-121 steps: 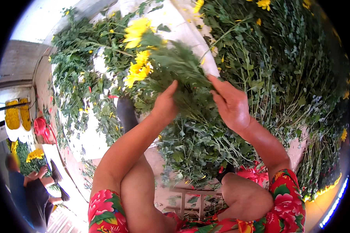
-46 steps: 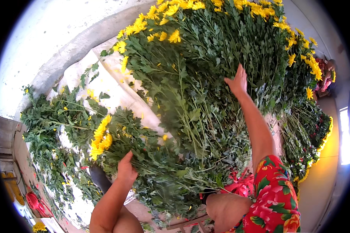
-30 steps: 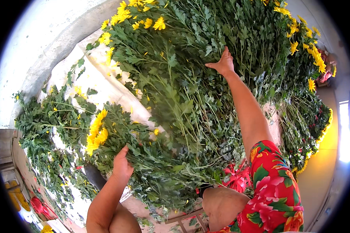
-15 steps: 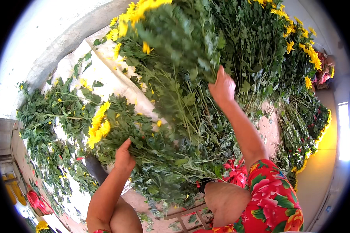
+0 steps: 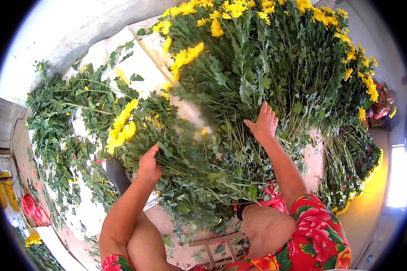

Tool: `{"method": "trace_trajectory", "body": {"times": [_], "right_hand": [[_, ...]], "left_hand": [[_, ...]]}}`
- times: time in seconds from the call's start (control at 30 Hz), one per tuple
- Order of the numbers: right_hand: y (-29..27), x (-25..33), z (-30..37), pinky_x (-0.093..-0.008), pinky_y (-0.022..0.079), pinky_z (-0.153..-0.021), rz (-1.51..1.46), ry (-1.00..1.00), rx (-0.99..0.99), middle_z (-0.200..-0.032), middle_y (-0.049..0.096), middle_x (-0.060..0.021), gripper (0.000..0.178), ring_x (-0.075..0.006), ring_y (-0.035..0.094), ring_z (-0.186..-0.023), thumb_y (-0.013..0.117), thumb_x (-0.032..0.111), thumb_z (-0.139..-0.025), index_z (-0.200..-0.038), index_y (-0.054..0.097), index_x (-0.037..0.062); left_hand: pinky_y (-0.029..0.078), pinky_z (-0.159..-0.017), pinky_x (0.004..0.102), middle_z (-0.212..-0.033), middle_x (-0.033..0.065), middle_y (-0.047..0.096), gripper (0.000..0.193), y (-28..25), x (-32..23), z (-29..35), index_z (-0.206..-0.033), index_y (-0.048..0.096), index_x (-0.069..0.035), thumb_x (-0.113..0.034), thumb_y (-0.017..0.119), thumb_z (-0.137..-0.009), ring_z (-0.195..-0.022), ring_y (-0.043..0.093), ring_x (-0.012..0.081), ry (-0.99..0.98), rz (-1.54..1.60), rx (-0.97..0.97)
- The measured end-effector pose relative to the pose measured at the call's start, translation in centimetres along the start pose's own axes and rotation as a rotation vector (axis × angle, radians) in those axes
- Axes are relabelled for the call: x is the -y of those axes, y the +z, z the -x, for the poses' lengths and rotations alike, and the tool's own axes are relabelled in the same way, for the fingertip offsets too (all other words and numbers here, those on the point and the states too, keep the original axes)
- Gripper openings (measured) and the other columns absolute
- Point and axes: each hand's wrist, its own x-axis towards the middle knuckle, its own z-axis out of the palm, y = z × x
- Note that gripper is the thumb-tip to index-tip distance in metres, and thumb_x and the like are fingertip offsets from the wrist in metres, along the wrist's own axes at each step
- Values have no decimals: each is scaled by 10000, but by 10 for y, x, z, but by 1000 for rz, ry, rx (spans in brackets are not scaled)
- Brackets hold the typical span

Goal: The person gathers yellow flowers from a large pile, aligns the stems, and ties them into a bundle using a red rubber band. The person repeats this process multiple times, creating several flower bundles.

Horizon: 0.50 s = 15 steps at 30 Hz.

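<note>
My left hand is closed round leafy stems of a bunch of yellow chrysanthemums. The bunch's flower heads point to the upper left, and its stems run right, over loose foliage between my legs. My right hand is open, thumb and fingers apart, at the stem side of a large heap of yellow chrysanthemums. Nothing shows in its grip. Whether its fingertips touch the stems, I cannot tell. Along the heap's far edge lie the yellow heads, with dark green leaves and pale stems nearer to me.
Cut greenery is strewn over a pale sheet at the left. Below me is a metal frame. A red ribbon-like bundle lies beside my right knee. At the far right, more chrysanthemums line the floor. A red plastic object stands lower left.
My right hand has opened from the leafy stems it gripped, and the blurred chrysanthemums now rest on the heap. My left hand keeps its bunch. The whole view has shifted slightly.
</note>
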Motion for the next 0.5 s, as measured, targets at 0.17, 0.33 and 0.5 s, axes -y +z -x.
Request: {"method": "trace_trajectory", "body": {"times": [0.17,0.33,0.5], "right_hand": [[3,-9,-39,-526,260,-1178,-404,-37,-296,-1588,287,-249,1035,-404,302,-1457,751,466,-861,-1585,168,12],[3,7,-76,-475,425,-1055,-589,12,-172,-1492,448,-285,952,-397,495,-1333,788,404,-830,-1542,296,7],[24,20,-33,-488,512,-885,-432,-333,-415,-1239,629,-223,736,-406,630,-1081,748,216,-847,-1477,419,25]], "left_hand": [[512,-1017,464,-1214,154,694,388,4,-1,6,-1237,639,34,-256,480,-1034,-1104,660,298,0,-20,17],[535,-988,476,-1190,169,703,362,7,1,6,-1251,620,33,-235,534,-1023,-1084,674,304,-4,32,24],[519,-1009,458,-1211,158,692,401,1,0,5,-1245,631,37,-268,475,-1037,-1098,662,300,6,4,23]]}}
